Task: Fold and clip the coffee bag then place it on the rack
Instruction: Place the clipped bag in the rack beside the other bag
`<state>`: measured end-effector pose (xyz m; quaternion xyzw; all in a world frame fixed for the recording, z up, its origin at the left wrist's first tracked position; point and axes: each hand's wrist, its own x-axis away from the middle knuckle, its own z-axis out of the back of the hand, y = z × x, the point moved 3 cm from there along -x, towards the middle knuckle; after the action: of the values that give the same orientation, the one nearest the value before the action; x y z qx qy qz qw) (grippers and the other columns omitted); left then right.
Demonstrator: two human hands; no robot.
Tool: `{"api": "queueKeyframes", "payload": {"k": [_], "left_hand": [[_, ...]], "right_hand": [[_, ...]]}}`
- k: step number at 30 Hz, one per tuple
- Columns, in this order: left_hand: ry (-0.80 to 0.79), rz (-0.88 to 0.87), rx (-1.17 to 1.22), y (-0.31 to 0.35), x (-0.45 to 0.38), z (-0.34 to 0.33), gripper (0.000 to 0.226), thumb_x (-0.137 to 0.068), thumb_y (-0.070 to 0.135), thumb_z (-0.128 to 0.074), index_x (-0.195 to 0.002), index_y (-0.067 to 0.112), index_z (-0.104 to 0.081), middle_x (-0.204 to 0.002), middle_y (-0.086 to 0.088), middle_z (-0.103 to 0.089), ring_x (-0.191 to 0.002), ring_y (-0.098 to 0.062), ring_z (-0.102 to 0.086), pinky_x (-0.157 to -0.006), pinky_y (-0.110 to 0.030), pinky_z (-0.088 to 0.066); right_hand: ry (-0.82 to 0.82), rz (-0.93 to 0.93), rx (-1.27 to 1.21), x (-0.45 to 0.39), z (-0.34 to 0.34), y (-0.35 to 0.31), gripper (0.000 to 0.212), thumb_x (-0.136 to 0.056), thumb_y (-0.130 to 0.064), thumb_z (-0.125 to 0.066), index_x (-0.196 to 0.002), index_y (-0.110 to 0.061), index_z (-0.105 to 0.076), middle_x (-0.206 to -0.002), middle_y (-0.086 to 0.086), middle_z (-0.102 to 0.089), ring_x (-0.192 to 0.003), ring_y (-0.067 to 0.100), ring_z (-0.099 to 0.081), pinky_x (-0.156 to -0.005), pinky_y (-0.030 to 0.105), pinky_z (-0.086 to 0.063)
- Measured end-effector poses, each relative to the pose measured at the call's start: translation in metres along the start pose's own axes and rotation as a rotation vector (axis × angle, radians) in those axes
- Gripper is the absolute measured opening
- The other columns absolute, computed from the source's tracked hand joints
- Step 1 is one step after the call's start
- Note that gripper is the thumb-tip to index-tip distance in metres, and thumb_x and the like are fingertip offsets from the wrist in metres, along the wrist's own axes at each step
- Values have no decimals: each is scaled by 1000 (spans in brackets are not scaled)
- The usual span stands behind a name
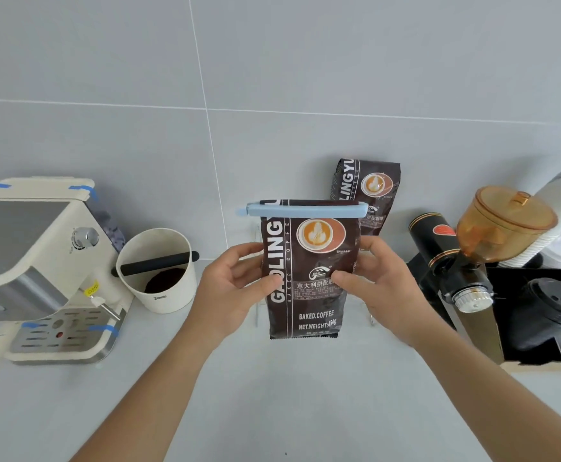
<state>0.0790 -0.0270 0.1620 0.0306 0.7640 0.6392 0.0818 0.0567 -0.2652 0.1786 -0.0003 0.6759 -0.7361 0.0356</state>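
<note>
A dark brown coffee bag [309,248] with white lettering and a latte picture is held upright above the counter. A long light-blue clip [305,209] is clamped across its folded top. My left hand [235,278] grips the bag's left side and my right hand [372,278] grips its right side, thumbs on the front. Behind the bag, thin rack wires [371,320] show near my right wrist. A second coffee bag [370,191] of the same kind stands upright behind, against the wall.
A cream espresso machine [35,261] stands at the left, beside a cream knock box [159,271] holding coffee grounds. A black grinder with an amber hopper [492,228] stands at the right, with paper cups [559,211] and black lids [552,305] beyond.
</note>
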Motion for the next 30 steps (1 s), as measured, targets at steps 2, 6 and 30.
{"api": "queueKeyframes", "payload": {"k": [2,6,30], "left_hand": [[10,-27,7,8,-12,-1,44,-65,8,-81,-102,28,-68,-102,-1,-78,-92,-18,-74,-75,-25,-57],[1,-60,39,21,-39,-3,44,-77,-5,-73,-112,20,-65,-105,-1,-77,-93,-14,-73,-75,-22,-56],[28,-28,102,-31,-148,6,46,-85,-11,-62,-126,11,-61,-116,-3,-73,-109,-17,-67,-85,-25,-54]], "right_hand": [[-1,36,2,-13,-1,-10,43,-70,-31,-81,-108,-31,-60,-109,1,-77,-109,25,-67,-89,51,-57],[19,95,3,-42,1,-23,43,-66,-36,-82,-104,-38,-62,-107,1,-77,-105,29,-68,-90,55,-56],[195,-72,166,-141,-17,13,40,-82,-30,-58,-118,-45,-58,-112,-11,-75,-106,13,-70,-99,48,-52]]}}
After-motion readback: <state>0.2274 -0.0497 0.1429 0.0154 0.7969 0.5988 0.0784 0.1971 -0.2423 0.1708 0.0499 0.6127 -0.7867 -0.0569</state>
